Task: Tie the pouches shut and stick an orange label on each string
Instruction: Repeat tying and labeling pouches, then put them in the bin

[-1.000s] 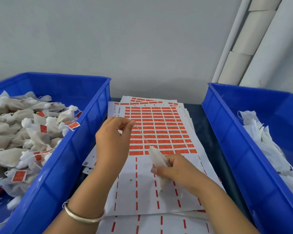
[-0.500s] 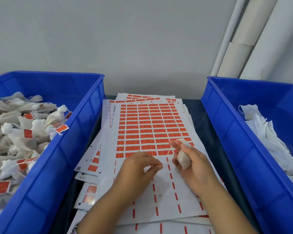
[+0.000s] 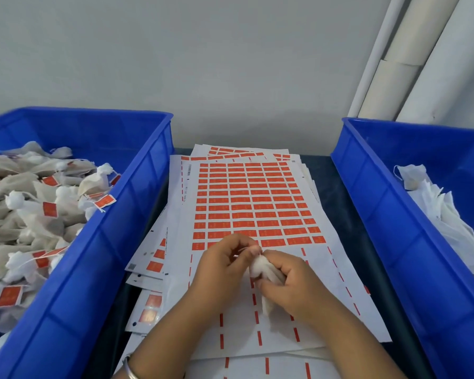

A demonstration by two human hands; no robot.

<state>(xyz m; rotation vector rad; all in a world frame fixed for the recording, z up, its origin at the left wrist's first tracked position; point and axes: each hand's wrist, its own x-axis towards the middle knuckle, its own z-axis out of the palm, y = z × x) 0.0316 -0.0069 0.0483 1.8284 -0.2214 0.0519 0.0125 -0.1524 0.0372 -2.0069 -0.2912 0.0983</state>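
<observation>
A small white pouch (image 3: 260,269) is gripped in my right hand (image 3: 293,285) low in the middle, its lower end poking out under the palm. My left hand (image 3: 222,266) sits close against it on the left, fingertips pinching at the pouch's gathered top; the string is too fine to make out. Both hands hover over a sheet of orange labels (image 3: 246,206) whose lower rows are peeled off.
A blue bin (image 3: 115,242) on the left holds several tied pouches with orange labels. A blue bin (image 3: 389,242) on the right holds loose white pouches (image 3: 443,214). More label sheets are stacked under the top one. White pipes run up the wall at the back right.
My left hand dropped from holding the string up high, went down onto the sheet, and now meets the pouch top. My right hand turned the pouch and grips it closer.
</observation>
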